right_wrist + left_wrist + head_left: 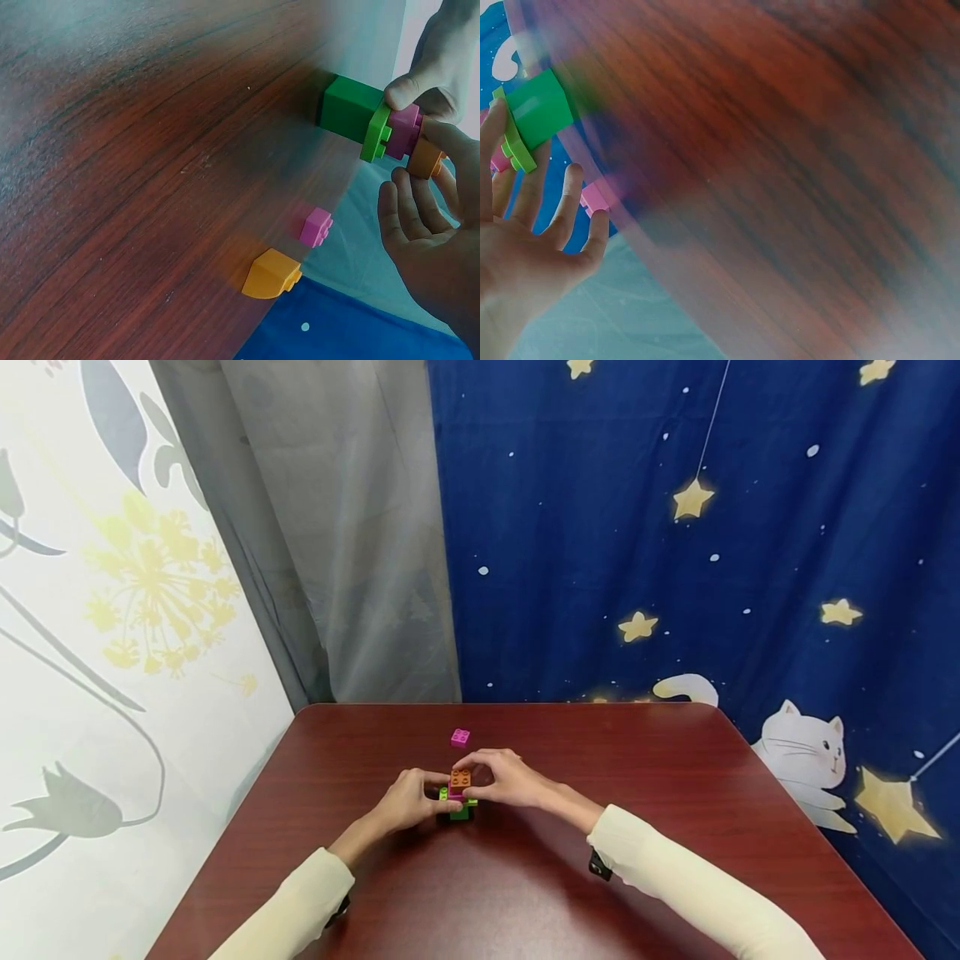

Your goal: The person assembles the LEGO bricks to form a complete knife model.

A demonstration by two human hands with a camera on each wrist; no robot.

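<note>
A small tower of toy building bricks stands upright on the table between both hands. From the bottom it has a dark green block [351, 107], a wider lime green plate [377, 133], a magenta brick [403, 129] and an orange brick [461, 778] on top. My left hand [408, 799] grips the tower from the left, its thumb at the lime plate and magenta brick. With thumb and fingers, my right hand [506, 778] pinches the orange brick from the right. Fingers partly cover the magenta brick.
Beyond the tower lies a loose pink brick [461, 737] on the dark red wooden table [600, 893]. A yellow-orange brick with a curved side [270, 274] sits near it in the right wrist view. Grey and blue curtains [570, 568] hang behind the table's far edge.
</note>
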